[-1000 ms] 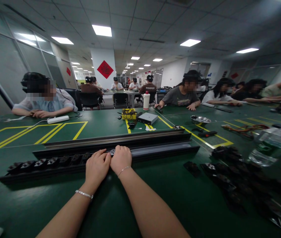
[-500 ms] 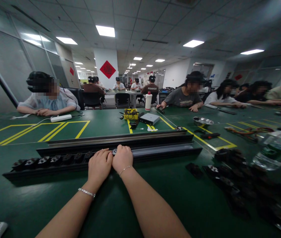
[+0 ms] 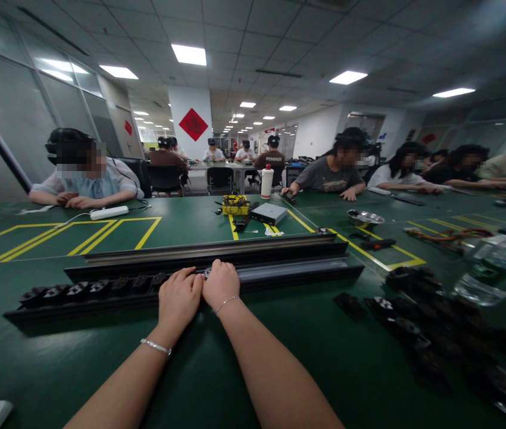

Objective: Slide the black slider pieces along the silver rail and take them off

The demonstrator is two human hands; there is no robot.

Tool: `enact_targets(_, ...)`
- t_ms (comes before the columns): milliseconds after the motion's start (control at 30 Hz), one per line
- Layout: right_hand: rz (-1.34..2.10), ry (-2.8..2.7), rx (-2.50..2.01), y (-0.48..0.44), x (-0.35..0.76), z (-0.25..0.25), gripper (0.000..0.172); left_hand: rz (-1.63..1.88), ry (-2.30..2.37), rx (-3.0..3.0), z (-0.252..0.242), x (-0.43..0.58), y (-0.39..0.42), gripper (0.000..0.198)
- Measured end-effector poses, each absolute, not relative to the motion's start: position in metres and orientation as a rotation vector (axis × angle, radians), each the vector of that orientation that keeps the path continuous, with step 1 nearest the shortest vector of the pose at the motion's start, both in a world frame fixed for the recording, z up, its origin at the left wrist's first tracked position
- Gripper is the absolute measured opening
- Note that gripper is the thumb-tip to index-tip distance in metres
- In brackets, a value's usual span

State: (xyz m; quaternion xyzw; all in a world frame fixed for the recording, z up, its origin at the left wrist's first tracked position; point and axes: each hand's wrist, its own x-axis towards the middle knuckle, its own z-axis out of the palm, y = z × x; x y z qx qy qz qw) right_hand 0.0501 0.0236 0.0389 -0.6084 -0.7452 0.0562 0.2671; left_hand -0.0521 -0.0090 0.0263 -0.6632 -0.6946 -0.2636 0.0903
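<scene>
A long black channel-shaped rail (image 3: 297, 275) lies across the green table in front of me. Several small black socket-like modules (image 3: 99, 288) sit in a row along its left part. My left hand (image 3: 180, 298) is curled over the rail at the right end of that row, its fingers bent down. Right beside it, thumbs nearly touching, my right hand (image 3: 221, 286) is closed over another black module (image 3: 207, 272). Only a small pale bit of this module shows between the hands; the rest is hidden under the fingers.
Another dark rail (image 3: 253, 245) lies behind. To the right are a pile of black modules (image 3: 431, 333), a clear water bottle (image 3: 485, 280) and a metal bowl (image 3: 365, 218). A yellow box (image 3: 236, 206), grey box (image 3: 269, 213) and white bottle (image 3: 266, 182) stand farther back. Other people sit around.
Both hands stay at the same spot on the rail, with hardly any visible movement. The person at the left has shifted a hand slightly.
</scene>
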Motion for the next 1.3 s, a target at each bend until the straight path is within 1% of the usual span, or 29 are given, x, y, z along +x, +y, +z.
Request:
enact_targets(333, 0.147, -2.014, -1.645, 0.0255, 0.0484, 0.0361, 0.029, -0.79, -2.054, -1.972, 0.0258, -0.0535, -0.0083, 0.042)
enact_targets(600, 0.095, -1.981, -1.63, 0.0216, 0.0523, 0.0367, 0.033, -0.766, -2.043, -1.984, 0.0272, -0.0526, -0.0095, 0.042)
enact_targets(933, 0.109, -1.991, -1.651, 0.0238, 0.0532, 0.0364, 0.028, -0.796, -2.057, -1.976, 0.0245, -0.053, -0.0101, 0.04)
enact_targets(1067, 0.105, -1.964, -1.666, 0.0249, 0.0537, 0.0369, 0.026, -0.8, -2.038, -1.978, 0.0209, -0.0545, -0.0083, 0.034)
enact_targets(1300, 0.121, -1.963, -1.668, 0.0238, 0.0537, 0.0394, 0.027, -0.743, -2.007, -1.969, 0.0173, -0.0558, -0.006, 0.04)
